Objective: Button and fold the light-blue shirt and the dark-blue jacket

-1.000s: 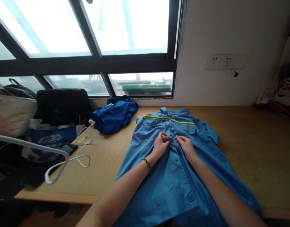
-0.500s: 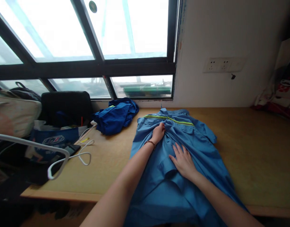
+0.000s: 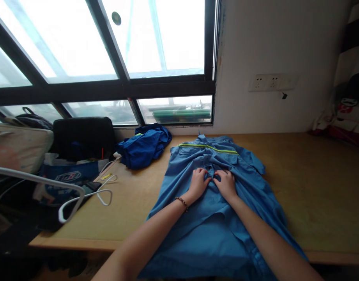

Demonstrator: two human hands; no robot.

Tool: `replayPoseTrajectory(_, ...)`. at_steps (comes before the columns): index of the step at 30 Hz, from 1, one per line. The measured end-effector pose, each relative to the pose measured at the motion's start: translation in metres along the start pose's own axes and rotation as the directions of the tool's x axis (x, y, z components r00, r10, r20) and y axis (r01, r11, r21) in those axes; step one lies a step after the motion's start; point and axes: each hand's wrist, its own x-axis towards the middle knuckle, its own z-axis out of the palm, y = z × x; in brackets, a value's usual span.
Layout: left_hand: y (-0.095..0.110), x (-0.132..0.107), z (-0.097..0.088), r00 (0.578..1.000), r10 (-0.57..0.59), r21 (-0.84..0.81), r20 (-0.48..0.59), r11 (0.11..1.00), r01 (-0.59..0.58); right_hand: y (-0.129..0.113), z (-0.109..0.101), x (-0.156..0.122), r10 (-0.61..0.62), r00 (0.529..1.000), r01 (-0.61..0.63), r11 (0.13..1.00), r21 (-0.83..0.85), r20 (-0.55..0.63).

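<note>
A light blue work shirt (image 3: 191, 226) with a yellow-green stripe across the chest lies spread on the wooden table (image 3: 132, 203), its lower part hanging toward me over the front edge. Both hands meet at its front opening, below the stripe. My left hand (image 3: 199, 182), with a beaded bracelet at the wrist, pinches the cloth along the opening. Just beside it, my right hand (image 3: 225, 182) pinches the fabric from the other side. The fingertips almost touch, and whatever small part of the placket sits between them is hidden.
A crumpled dark blue garment (image 3: 145, 146) lies by the window. At left are a white cable (image 3: 106, 191), a blue bag (image 3: 69, 175), a black chair back (image 3: 84, 136) and a white curved bar (image 3: 45, 179). Wall sockets (image 3: 267, 82) are at right.
My left hand has come down the shirt front from near the stripe. My right hand, flat on the cloth before, has moved up and now pinches the fabric beside the left.
</note>
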Motion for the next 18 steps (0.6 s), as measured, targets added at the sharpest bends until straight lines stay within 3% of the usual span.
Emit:
replayPoseTrajectory(4, -0.005, 0.001, -0.020, 0.996, -0.045, 0.046, 0.077, 0.998, 0.041, 0.003, 0.000, 0.001, -0.142, 0.989, 0.141, 0.989, 0.045, 0.036)
replayPoseTrajectory(6, -0.005, 0.007, -0.031, 0.976, -0.069, 0.094, 0.207, 0.994, 0.050, 0.002, 0.000, 0.003, -0.198, 0.976, 0.191, 0.978, 0.082, 0.088)
replayPoseTrajectory(8, -0.006, 0.013, -0.041, 0.928, -0.088, 0.137, 0.362, 0.990, 0.040, -0.002, 0.000, 0.005, -0.224, 0.966, 0.212, 0.972, 0.100, 0.125)
replayPoseTrajectory(12, -0.005, 0.018, -0.056, 0.841, -0.065, 0.175, 0.537, 0.984, -0.036, -0.015, 0.001, 0.004, -0.141, 0.982, 0.131, 0.988, 0.082, 0.126)
replayPoseTrajectory(15, -0.003, 0.016, -0.058, 0.833, -0.040, 0.165, 0.551, 0.984, -0.062, -0.021, 0.002, 0.002, -0.068, 0.989, 0.057, 0.995, 0.087, 0.128)
replayPoseTrajectory(18, 0.000, 0.012, -0.056, 0.846, -0.045, 0.152, 0.531, 0.987, -0.043, -0.022, 0.002, 0.004, -0.002, 0.987, -0.034, 0.975, 0.219, 0.161)
